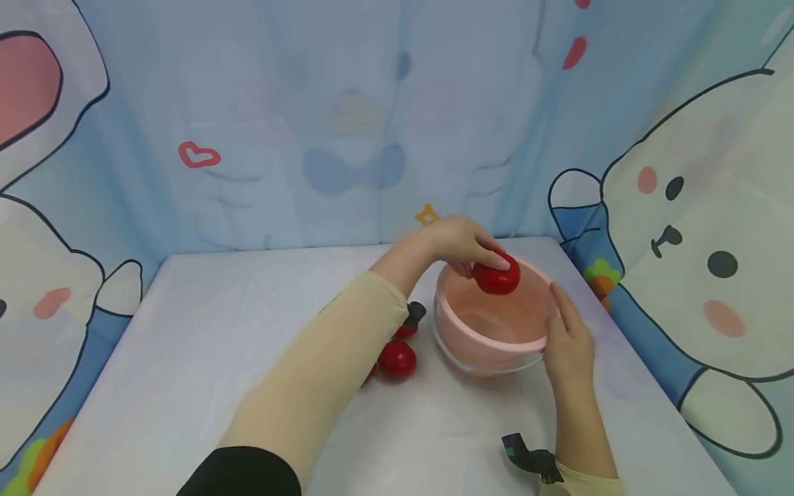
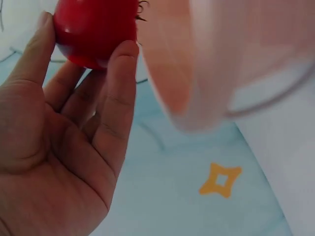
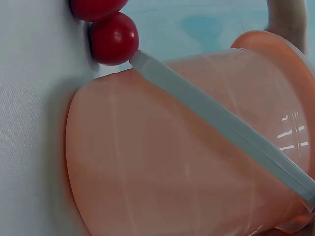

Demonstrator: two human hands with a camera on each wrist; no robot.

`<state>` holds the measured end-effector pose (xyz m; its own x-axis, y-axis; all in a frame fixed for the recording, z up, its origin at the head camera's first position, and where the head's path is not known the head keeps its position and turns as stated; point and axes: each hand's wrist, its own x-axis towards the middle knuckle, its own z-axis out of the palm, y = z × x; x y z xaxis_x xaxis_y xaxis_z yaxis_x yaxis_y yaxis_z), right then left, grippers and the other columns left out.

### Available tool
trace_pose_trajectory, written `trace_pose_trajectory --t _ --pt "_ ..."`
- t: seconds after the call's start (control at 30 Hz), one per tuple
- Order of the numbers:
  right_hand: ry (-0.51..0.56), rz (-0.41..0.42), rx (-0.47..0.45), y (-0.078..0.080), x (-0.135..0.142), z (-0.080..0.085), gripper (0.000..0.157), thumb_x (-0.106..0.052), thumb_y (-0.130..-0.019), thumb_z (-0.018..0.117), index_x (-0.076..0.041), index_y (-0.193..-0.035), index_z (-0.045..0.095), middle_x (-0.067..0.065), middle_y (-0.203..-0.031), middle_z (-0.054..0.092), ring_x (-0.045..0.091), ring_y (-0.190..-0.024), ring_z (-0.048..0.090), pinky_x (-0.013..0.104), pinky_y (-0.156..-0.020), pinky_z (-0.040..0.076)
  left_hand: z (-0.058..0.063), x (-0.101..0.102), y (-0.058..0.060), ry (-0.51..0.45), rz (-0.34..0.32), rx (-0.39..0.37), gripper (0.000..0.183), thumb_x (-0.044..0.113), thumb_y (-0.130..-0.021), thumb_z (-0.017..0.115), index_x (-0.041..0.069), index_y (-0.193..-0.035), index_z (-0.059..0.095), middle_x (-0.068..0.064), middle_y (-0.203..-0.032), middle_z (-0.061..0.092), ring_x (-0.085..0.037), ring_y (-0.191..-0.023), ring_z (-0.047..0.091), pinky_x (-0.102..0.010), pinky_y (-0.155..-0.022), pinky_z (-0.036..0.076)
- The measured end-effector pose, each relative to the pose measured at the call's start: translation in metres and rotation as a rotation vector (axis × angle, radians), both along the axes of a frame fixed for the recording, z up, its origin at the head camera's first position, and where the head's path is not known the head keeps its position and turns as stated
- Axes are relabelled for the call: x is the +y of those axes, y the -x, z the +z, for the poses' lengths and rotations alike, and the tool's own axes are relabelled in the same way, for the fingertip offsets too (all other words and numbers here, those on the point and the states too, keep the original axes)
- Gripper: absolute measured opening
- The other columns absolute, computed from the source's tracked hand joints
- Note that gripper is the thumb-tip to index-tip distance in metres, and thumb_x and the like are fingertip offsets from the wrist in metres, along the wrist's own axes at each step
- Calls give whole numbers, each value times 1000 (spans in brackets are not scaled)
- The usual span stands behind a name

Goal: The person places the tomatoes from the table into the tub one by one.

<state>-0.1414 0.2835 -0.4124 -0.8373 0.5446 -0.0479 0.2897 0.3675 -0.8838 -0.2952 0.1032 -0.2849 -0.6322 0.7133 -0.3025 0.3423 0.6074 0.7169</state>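
My left hand [image 1: 468,248] grips a red tomato [image 1: 497,275] above the mouth of a pink bucket [image 1: 490,358], near its far left side. In the left wrist view, thumb and fingers [image 2: 120,93] curl round the smooth tomato [image 2: 93,29], whose thin dark stem points toward the bucket. My right hand [image 1: 569,344] holds the bucket's rim on the right side. The bucket stands upright on the table, its pale handle [image 3: 216,120] slanting down across the outer wall in the right wrist view.
More tomatoes [image 1: 397,360] lie left of the bucket, partly hidden behind the left forearm. A white cloth covers the table [image 1: 248,310]. Behind it hangs a blue cartoon curtain [image 1: 279,138]. A black strap [image 1: 530,456] sticks out from the right sleeve.
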Motion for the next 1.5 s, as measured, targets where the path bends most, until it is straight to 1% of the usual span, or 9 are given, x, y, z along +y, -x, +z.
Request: trace_pose_trajectory --t 0.07,0.17,0.37,0.47,0.7,0.93,1.2,1.33,1.5 --pt "13 6 0 -1 -4 -1 46 -47 -104 33 -63 -145 20 -21 -161 24 24 -138 43 41 -100 53 -1 14 -6 46 -11 22 44 44 -87 74 29 -127 67 5 -109 65 -16 -88 70 -25 -76 60" --pt "16 21 10 -1 -11 -1 47 -49 -103 34 -62 -145 19 -17 -162 25 27 -139 43 46 -100 52 -7 26 -11 76 15 -4 39 39 -86 75 24 -122 71 4 -108 65 -16 -89 69 -26 -75 61" --pt "7 49 33 3 -24 -1 47 -51 -103 34 -62 -146 20 -14 -162 27 28 -141 41 49 -100 51 -14 33 -16 128 154 -174 37 31 -83 80 14 -115 73 1 -105 64 -19 -98 64 -31 -81 61" --pt "0 64 43 5 -29 0 47 -54 -102 34 -61 -147 20 -13 -162 27 29 -144 38 51 -101 49 -17 36 -15 150 175 -223 38 27 -83 81 13 -116 70 1 -106 63 -20 -103 62 -33 -83 61" --pt "-20 82 70 6 -39 1 48 -56 -102 33 -57 -149 23 -7 -162 29 32 -146 35 54 -104 46 -26 39 -11 239 86 -107 41 34 -84 79 13 -118 68 3 -111 62 -18 -98 66 -27 -79 60" --pt "-43 91 78 9 -43 1 50 -55 -102 34 -53 -151 24 -4 -161 33 32 -141 43 53 -101 49 -28 34 -7 220 112 -162 38 27 -85 78 15 -120 68 2 -113 60 -19 -102 63 -29 -83 60" --pt "-32 93 70 9 -43 2 50 -57 -101 34 -56 -150 22 -7 -162 31 31 -145 38 53 -102 48 -30 32 -6 214 116 -203 40 21 -84 79 17 -122 65 3 -113 60 -18 -105 59 -33 -87 60" --pt "-33 90 74 9 -43 1 49 -57 -102 34 -56 -149 23 -7 -161 31 31 -143 41 52 -101 49 -32 29 -6 185 87 -202 38 20 -86 77 16 -123 65 3 -113 60 -19 -106 61 -33 -88 59" --pt "-18 88 75 11 -44 1 47 -45 -104 34 -59 -148 23 -10 -161 30 30 -143 40 51 -102 49 -33 25 -6 174 62 -145 31 24 -89 74 20 -120 69 4 -110 62 -18 -110 60 -28 -84 58"
